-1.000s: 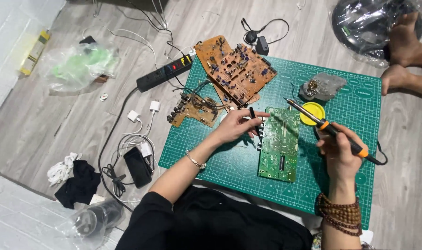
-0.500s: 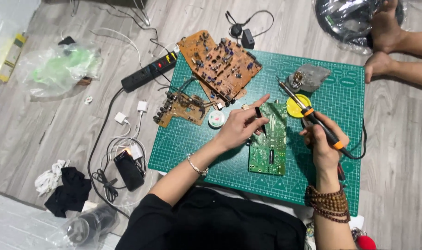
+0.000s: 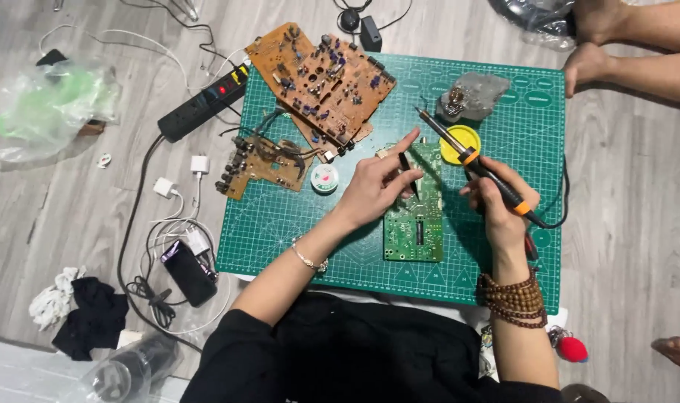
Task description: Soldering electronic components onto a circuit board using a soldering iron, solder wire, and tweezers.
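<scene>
Green cutting mat (image 3: 295, 224) lies on a grey wood floor, seen from above.

Left hand (image 3: 373, 186) rests over the upper part of a green circuit board (image 3: 413, 224) near mat centre. Fingers pinch a thin dark tool, tweezers (image 3: 408, 173) by the look, tips pointing down onto the board; index finger stretches toward 1 o'clock. A thin bracelet sits on that wrist.

Right hand (image 3: 500, 205) is wrapped around the black-and-orange handle of a soldering iron (image 3: 470, 158). The metal tip points toward 10 o'clock and hangs above the mat, just off the board's top right corner; whether it touches anything I cannot tell. Its cord trails off toward 3 o'clock. Wooden bead bracelets (image 3: 513, 298) circle the right wrist.

At 12 o'clock from the iron's shaft: a round yellow tin (image 3: 459, 139), partly behind the iron. Beyond it, a clear bag holding brass wool (image 3: 470, 95).

At 10 o'clock from the left hand: a large brown circuit board (image 3: 321, 78), tilted. At 9 o'clock: a small round solder reel (image 3: 324, 178), then a smaller brown board (image 3: 261, 160) with wires.

Off the mat at 10 o'clock: black power strip (image 3: 202, 104), red switch lit. At 8 o'clock: a dark phone (image 3: 189, 272) among white cables.

Another person's bare feet (image 3: 586, 63) touch the mat's top right corner.
</scene>
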